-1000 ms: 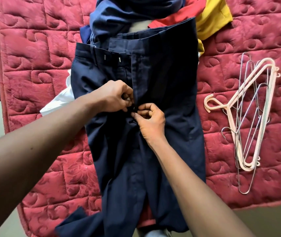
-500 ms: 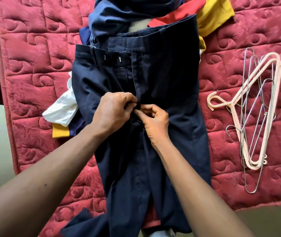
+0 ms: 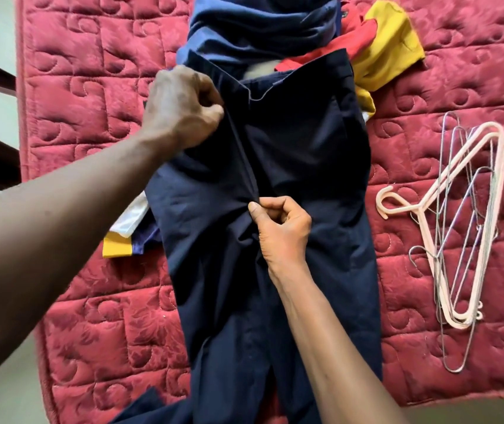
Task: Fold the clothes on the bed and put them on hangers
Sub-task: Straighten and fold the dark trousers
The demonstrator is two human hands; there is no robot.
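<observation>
Both hands pinch the navy trousers (image 3: 299, 154) along one raised crease that runs down the front of the garment. From the head camera, the left hand (image 3: 183, 108) is clenched in a fist near the waistband, thumb pressed against the curled fingers with the fold's upper end caught between them. The right hand (image 3: 281, 228) grips the lower end of that same fold near the crotch, thumb tip on top of the cloth and the other fingers curled under it. Between the two grips the crease stands up taut in a slanted line, while the rest of the trousers lies flat on the red quilted mattress (image 3: 91, 301), waistband at the far end and legs running toward the camera off the near edge.

The left forearm comes in from the lower left and crosses above the mattress, wrist bent slightly inward. The right forearm rises from the bottom edge over the trouser legs, wrist nearly straight.

A pile of clothes (image 3: 263, 26) in blue, red and yellow sits at the far end, partly under the waistband. White and yellow cloth (image 3: 122, 237) pokes out from beneath the trousers' left side. Well apart to the right lies a bunch of hangers (image 3: 459, 228), pale plastic ones stacked with thin wire ones, hooks pointing toward the trousers.
</observation>
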